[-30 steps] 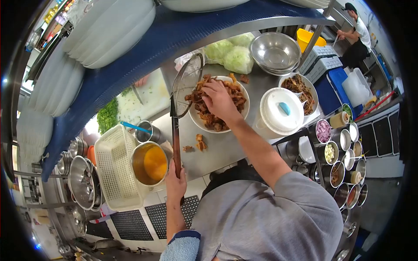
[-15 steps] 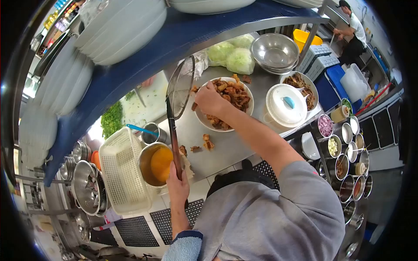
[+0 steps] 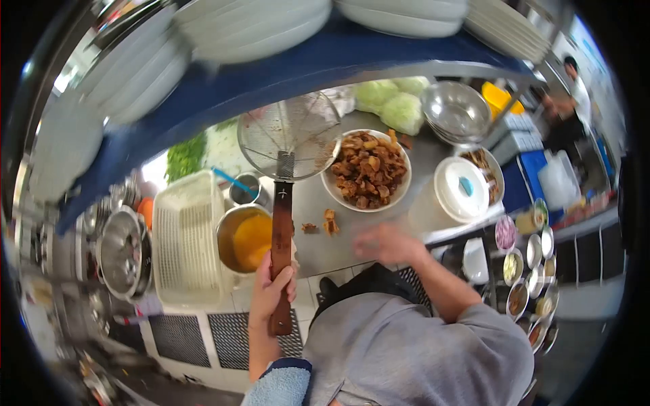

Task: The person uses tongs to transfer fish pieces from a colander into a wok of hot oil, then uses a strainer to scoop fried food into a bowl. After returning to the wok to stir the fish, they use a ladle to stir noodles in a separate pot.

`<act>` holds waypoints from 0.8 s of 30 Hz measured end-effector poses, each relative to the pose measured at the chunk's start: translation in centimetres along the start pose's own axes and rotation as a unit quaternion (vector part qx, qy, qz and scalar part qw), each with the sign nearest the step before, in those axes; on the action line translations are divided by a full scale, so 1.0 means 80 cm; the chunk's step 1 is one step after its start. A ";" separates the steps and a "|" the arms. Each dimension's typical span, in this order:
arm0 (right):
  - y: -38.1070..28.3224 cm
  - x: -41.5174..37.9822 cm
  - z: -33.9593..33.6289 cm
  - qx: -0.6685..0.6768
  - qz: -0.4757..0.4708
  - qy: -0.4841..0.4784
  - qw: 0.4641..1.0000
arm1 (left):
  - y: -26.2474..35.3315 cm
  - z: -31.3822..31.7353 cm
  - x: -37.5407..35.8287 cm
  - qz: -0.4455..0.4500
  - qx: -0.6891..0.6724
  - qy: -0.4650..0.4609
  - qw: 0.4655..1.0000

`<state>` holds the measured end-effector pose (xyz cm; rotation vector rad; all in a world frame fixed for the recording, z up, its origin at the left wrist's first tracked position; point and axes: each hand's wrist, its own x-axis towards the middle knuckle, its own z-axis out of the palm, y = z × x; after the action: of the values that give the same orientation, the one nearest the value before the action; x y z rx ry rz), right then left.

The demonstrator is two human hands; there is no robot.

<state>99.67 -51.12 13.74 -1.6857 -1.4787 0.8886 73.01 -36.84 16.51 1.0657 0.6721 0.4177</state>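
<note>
My left hand [image 3: 274, 287] is wrapped round the wooden handle of a wire skimmer [image 3: 283, 223]. The skimmer's round mesh faces me, its right rim overlapping a white bowl [image 3: 328, 187] heaped with browned, meat-like pieces [image 3: 369, 169]. Nothing lies in the mesh. My right hand [image 3: 387, 243] hovers near the counter's front edge, below the bowl, its fingers smeared by motion. Some loose brown pieces [image 3: 330, 222] rest on the steel counter between the bowl and the handle. Left of the handle stands a metal pot [image 3: 228, 252] of orange liquid.
A white perforated basket [image 3: 186, 243] and metal colander [image 3: 122, 254] stand left. Lettuce [image 3: 403, 111], steel bowls [image 3: 455, 111] and a lidded white tub [image 3: 460, 191] stand right. A blue shelf [image 3: 284, 57] with stacked plates hangs overhead. A person [image 3: 579, 101] works far right.
My right hand has left the bowl and drawn back toward me. The skimmer has turned from edge-on to face me, its mesh now beside the bowl. The view has shifted.
</note>
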 end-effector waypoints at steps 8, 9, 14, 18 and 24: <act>0.052 0.018 0.083 0.058 0.004 -0.382 0.922 | -0.067 0.102 -0.196 -0.010 -0.240 0.127 0.962; 0.051 0.022 0.095 0.056 -0.016 -0.412 0.909 | -0.082 0.137 -0.231 -0.008 -0.268 0.194 0.944; 0.024 0.009 0.202 0.111 -0.106 -0.581 0.799 | -0.172 0.306 -0.391 0.161 -0.357 0.371 0.842; 0.005 -0.046 0.256 0.091 -0.149 -0.679 0.713 | -0.204 0.456 -0.471 0.275 -0.383 0.548 0.691; -0.016 -0.143 0.318 0.005 -0.120 -0.783 0.611 | -0.228 0.601 -0.600 0.459 -0.263 0.745 0.407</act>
<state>75.99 -60.53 2.36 -0.2105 -2.5252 2.4371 70.71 -105.88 29.68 -0.0211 1.2647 2.5901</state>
